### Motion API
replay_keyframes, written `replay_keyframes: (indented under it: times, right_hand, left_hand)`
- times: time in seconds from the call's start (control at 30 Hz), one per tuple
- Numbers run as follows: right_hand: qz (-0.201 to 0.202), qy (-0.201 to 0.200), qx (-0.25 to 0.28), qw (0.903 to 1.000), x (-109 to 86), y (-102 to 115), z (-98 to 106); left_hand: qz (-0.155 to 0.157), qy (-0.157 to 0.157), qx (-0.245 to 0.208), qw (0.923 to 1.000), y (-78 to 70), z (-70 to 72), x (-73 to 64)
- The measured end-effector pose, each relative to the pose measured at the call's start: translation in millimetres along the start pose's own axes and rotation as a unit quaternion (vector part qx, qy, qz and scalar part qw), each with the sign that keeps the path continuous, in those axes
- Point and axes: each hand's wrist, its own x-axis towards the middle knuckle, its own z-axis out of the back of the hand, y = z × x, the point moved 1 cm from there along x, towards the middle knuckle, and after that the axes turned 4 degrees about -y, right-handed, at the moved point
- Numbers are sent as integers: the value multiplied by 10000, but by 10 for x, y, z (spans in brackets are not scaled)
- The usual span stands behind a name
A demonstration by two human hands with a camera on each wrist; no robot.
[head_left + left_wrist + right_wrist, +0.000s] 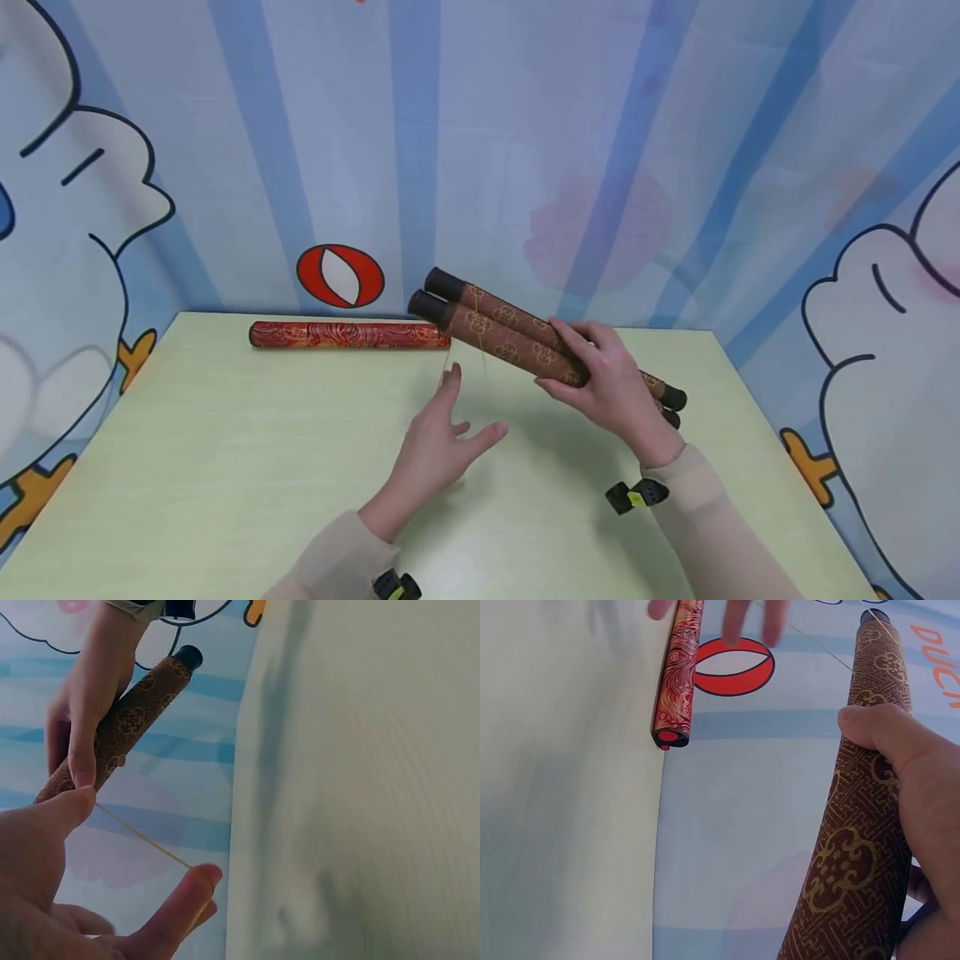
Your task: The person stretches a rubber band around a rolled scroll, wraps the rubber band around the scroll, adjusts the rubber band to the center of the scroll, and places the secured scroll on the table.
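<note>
My right hand point(615, 387) grips a brown scroll point(498, 337), wound in two side-by-side rolls with gold flower patterns and black end knobs. It is held tilted above the table, its left end higher. A thin yellowish cord point(142, 836) runs taut from the scroll's side to the index fingertip of my left hand point(433, 442). The left fingers are spread and fairly straight, below and apart from the scroll. In the right wrist view, the right thumb point(877, 726) lies along the patterned cloth. How the cord loops round the index finger is hard to make out.
A red swirl-patterned roll point(348, 335) lies along the table's back edge, left of the scroll. The pale green table point(225, 467) meets a blue striped backdrop point(487, 167) with cartoon figures at both sides.
</note>
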Motion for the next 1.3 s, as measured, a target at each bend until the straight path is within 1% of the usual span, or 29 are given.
replay_keyframes:
  times: [0.1,0.17,0.2,0.27,0.33,0.4,0.47,0.53,0.6,0.67,0.73,0.8,0.87,0.93,1.0,1.07,1.13,1.23,1.3]
  right_hand:
    - [-11,-27,-28,10000,4,0,5]
    - [-28,-24,-42,10000,2,-1,8]
    - [-38,-13,-28,10000,1,-1,9]
    - [-74,17,-10,10000,-2,0,8]
    - [-120,42,1,9999,-8,-3,6]
    - [-162,50,17,9999,-9,-6,7]
    - [-163,42,12,9999,-7,-11,4]
    - [-136,44,-10,9999,-5,-12,5]
    - [-122,52,-29,9999,-5,-17,4]
    - [-145,81,-60,9998,-10,-20,6]
    - [-198,113,-53,9997,-14,-21,11]
    - [-245,125,-40,9996,-13,-25,19]
    - [-256,142,-16,9996,-10,-25,17]
    - [-269,158,2,9995,-6,-23,14]
    - [-288,195,8,9994,-5,-21,5]
    - [-313,272,11,9991,-8,-16,-7]
    - [-333,343,4,9989,-11,-10,-22]
    - [-322,391,-7,9987,-11,0,-46]
    - [-273,376,-14,9989,-10,7,-62]
  left_hand:
    - [446,282,-396,9978,-17,-3,13]
    - [759,328,-805,9933,-34,-6,22]
    - [857,295,-987,9910,-45,-9,25]
    - [886,168,-1327,9870,-60,-20,25]
    - [812,-11,-1551,9846,-67,-42,22]
    - [591,-177,-1590,9853,-59,-76,19]
    - [300,-403,-1383,9891,-53,-102,20]
    - [-43,-656,-1043,9924,-52,-115,25]
    - [-397,-932,-527,9935,-57,-112,31]
    - [-764,-1191,-32,9899,-53,-98,37]
    - [-1137,-1448,540,9814,-42,-80,40]
    - [-1528,-1721,1100,9669,-33,-53,51]
    - [-1941,-1989,1618,9469,-16,-11,61]
    - [-2363,-2269,2053,9222,-1,44,83]
    - [-2800,-2533,2427,8936,23,109,113]
    - [-3155,-2757,2749,8653,47,185,141]
    - [-3443,-2909,3036,8394,66,264,171]
    - [-3824,-2953,3275,8120,73,382,199]
    - [-4072,-2907,3372,7975,59,454,217]
